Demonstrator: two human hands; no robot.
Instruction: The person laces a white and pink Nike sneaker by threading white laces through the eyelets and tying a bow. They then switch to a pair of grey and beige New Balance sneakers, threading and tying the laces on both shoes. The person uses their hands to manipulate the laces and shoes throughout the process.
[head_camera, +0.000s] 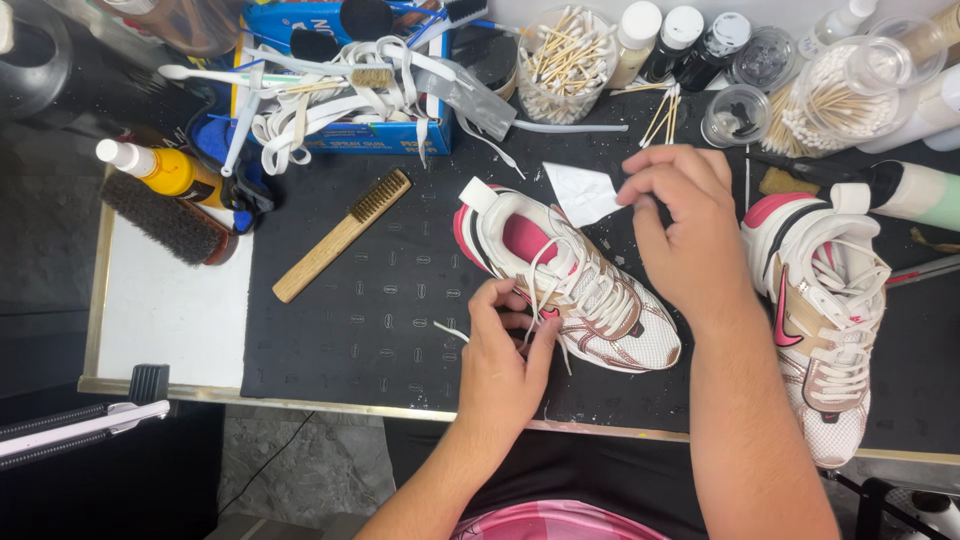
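A white and pink sneaker (600, 300) lies on a black mat (390, 300), toe toward the lower right. My left hand (500, 355) pinches its white lace (540, 290) beside the shoe's near side. My right hand (685, 225) hovers past the shoe's far side with fingers curled, and whether it holds anything small cannot be made out. A white scrap of paper (580, 192) lies just left of that hand. The matching second sneaker (825, 310) lies at the right.
A wooden brush (340, 235) lies left of the shoe. A dark bristle brush (165, 220) and a yellow bottle (165, 170) sit at the far left. A blue box (340, 140) with white laces, jars of cotton swabs (565, 60) and several bottles line the back.
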